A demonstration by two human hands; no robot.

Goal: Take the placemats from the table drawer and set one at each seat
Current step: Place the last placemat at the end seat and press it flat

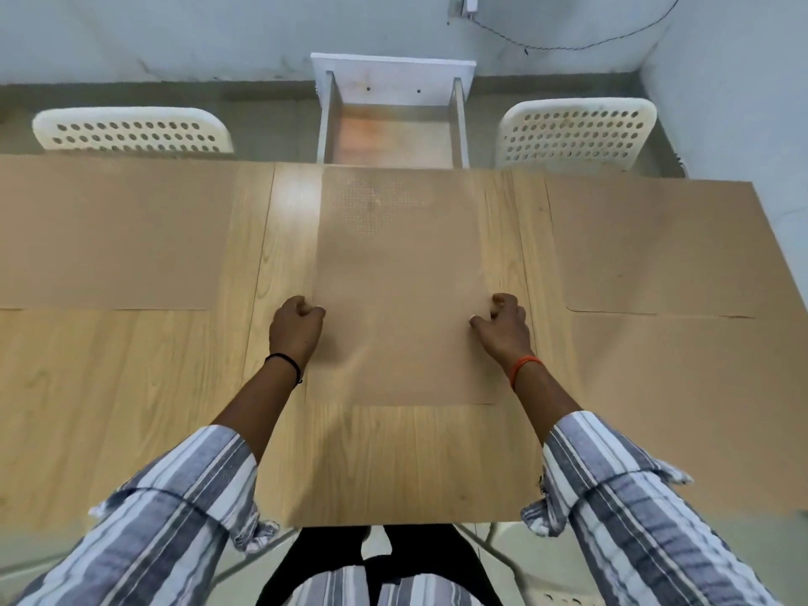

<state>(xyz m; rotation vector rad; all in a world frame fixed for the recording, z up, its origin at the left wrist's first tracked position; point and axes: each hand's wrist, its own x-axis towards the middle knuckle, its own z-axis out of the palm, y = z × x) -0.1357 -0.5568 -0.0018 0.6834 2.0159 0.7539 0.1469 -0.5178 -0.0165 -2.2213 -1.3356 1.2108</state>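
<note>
Three placemats lie on the table (393, 465): one at ten o'clock (109, 234), one at two o'clock (664, 247), cut off at the frame edges, and the middle placemat (402, 277) under our hands. Our left hand (295, 328) and right hand (503, 328) curl loosely at its side edges; whether they pinch it we cannot tell. Bare wood lies at six o'clock. The drawer (393, 137) stands open at twelve, between two white chairs (131, 131)
</note>
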